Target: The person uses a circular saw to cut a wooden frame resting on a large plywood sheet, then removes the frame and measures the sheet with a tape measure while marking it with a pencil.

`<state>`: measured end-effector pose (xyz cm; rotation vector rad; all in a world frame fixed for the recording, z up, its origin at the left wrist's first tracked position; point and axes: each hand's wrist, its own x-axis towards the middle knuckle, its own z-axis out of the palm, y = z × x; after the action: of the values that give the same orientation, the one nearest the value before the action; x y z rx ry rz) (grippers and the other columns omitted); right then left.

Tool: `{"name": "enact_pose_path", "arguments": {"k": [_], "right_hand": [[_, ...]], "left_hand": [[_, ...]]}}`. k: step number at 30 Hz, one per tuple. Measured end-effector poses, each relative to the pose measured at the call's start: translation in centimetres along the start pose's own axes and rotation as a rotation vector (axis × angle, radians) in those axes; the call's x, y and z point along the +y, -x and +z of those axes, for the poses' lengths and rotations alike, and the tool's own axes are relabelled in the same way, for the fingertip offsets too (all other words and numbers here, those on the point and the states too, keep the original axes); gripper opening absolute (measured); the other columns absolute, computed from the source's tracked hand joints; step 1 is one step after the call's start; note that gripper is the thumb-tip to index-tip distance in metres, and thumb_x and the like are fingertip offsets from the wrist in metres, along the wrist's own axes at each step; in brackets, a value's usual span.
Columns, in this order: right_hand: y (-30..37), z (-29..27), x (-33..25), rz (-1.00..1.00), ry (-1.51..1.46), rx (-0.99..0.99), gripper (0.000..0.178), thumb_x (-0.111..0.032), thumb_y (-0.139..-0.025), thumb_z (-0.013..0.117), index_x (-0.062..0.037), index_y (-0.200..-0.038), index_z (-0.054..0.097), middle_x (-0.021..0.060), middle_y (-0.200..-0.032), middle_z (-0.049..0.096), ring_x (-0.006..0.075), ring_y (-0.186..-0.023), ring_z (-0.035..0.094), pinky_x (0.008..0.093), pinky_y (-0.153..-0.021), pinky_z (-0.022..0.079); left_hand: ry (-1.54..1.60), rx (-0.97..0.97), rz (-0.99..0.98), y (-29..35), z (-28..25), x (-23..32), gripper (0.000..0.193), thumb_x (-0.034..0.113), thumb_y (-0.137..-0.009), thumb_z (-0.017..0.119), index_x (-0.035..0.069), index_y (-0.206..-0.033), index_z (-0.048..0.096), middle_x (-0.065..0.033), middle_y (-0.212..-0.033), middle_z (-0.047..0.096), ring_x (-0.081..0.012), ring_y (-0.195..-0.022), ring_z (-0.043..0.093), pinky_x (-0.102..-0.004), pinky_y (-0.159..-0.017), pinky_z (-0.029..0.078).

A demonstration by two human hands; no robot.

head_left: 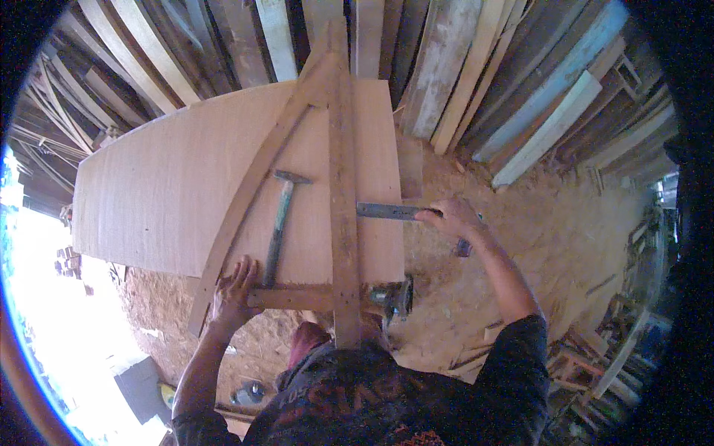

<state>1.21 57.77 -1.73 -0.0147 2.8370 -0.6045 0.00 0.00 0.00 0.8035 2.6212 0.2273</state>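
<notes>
A wooden A-shaped frame, with a straight bar (pixel 342 163) and a curved side piece (pixel 249 182), lies over a plywood panel (pixel 156 178). My left hand (pixel 233 296) rests at the frame's lower left corner, fingers stretched out, beside the short crosspiece (pixel 297 298). In my right hand (pixel 455 221) is a metal square (pixel 390 212), gripped at its right end. Its blade lies level across the panel's right part, with its tip at the straight bar. A dark bluish end shows below that hand. A hammer (pixel 280 223) lies on the panel inside the frame, head away from me.
A green and dark power tool (pixel 394 297) sits beside the bar's near end. Planks and boards (pixel 446 74) lean along the far side. Sawdust covers the floor (pixel 550 238). Scrap wood (pixel 587 357) is piled at the lower right, and a grey box (pixel 137 386) stands at the lower left.
</notes>
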Motion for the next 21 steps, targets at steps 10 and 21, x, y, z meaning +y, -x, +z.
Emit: {"name": "enact_pose_path", "arguments": {"k": [10, 21], "right_hand": [[-3.5, -4.6, 0.0, 0.015, 0.058, 0.146, 0.057, -0.068, -0.092, 0.062, -0.0147, -0.101, 0.08, 0.017, -0.083, 0.074, 0.0365, -0.079, 0.074, 0.047, -0.073, 0.058], [-19.7, -11.1, 1.9, 0.11, 0.151, 0.086, 0.064, -0.074, -0.089, 0.06, -0.0145, -0.103, 0.081, 0.0217, -0.093, 0.075, 0.0401, -0.091, 0.073, 0.0513, -0.083, 0.058]], "left_hand": [[-0.17, -0.057, 0.011, 0.5, 1.3, -1.3, 0.1, 0.052, -0.078, 0.077, 0.013, -0.16, 0.035, -0.0225, -0.163, 0.036, -0.0421, -0.147, 0.041, -0.0537, -0.114, 0.041], [-0.135, -0.049, -0.049, 0.6, -0.5, 0.1, 0.118, 0.04, -0.061, 0.093, 0.01, -0.159, 0.035, -0.0194, -0.165, 0.034, -0.0336, -0.15, 0.04, -0.0513, -0.115, 0.038]]}}
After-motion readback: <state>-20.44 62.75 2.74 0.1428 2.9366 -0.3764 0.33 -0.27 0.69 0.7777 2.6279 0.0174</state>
